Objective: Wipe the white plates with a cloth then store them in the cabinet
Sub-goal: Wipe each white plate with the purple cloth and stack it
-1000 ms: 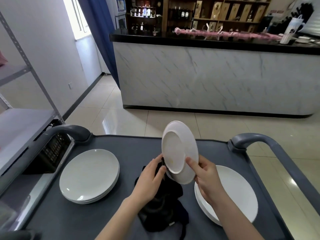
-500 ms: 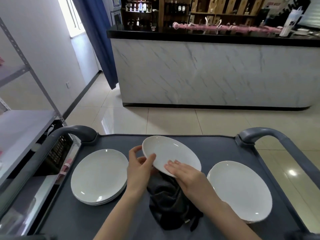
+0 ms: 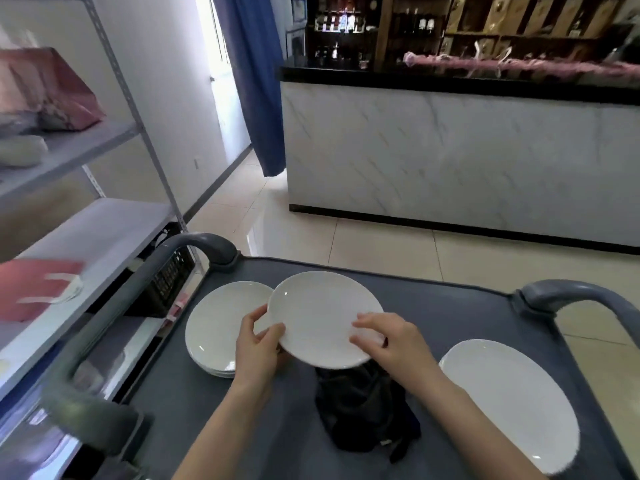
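Two hands hold one white plate flat, just above the cart. The left hand pinches its left rim and the right hand grips its right rim. I think it goes on the left stack next, so keep it level, line it up and lower it softly. The black cloth lies near. A second ago the plate stood on its edge over the cloth; now it is flat and further left.
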A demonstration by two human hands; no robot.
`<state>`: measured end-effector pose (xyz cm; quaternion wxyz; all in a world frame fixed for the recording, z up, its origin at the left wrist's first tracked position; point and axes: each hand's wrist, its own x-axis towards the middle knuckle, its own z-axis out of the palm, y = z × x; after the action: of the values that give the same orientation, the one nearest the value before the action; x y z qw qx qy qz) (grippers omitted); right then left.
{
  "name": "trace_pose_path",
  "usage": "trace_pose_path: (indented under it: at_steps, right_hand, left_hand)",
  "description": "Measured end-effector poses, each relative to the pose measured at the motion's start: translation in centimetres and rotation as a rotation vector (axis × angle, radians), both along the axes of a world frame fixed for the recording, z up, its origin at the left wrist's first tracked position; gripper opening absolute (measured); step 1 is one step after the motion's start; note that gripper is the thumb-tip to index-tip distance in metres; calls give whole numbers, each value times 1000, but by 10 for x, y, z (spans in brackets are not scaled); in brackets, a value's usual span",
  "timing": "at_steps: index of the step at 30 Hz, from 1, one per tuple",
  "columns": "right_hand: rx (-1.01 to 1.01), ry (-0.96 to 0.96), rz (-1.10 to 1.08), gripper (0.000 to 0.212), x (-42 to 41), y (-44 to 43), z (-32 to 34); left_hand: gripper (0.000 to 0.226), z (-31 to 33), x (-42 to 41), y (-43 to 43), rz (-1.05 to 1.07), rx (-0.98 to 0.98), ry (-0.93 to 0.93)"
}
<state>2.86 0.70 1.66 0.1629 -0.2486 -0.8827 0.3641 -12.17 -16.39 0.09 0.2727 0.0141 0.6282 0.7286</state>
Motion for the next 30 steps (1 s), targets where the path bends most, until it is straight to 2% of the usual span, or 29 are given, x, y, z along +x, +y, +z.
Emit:
trace_pose_path:
  at_steps: [2,4,8,10,12,14,18,23,30]
  right_hand:
    - [107,12,-78,31,-9,4,-3]
    - [86,8,-116,39,-20,6,-5]
    - [-151,-30,-135,51,-48,-1,-13]
    - [-330,-31,-164,47,-64,-8,-18]
    - [-423,-16,-190,35,-79,-17,-23]
    - [-423,-8,-211,27,-95,-26,-30]
    - [-455,36,-259,25,-123,-47,-42]
    - [-494,33,-335,30,-151,-66,-62]
    - [-469,1,-443,32,-170,-87,-84]
  left_hand:
    - [38,0,-3,-11,57,-4,-14]
    - [37,1,-7,-23,103,-6,-16]
    - [38,-2,-19,-44,184,-13,-3]
    - [39,-5,-28,-53,214,-15,1]
    - [38,-12,-41,-62,236,-13,8]
    - [38,-19,-55,-70,248,-23,21]
    - [42,-34,-87,-83,240,-114,109]
    - [45,-54,-124,-93,208,-305,269]
    - [49,-80,-147,-100,154,-518,336]
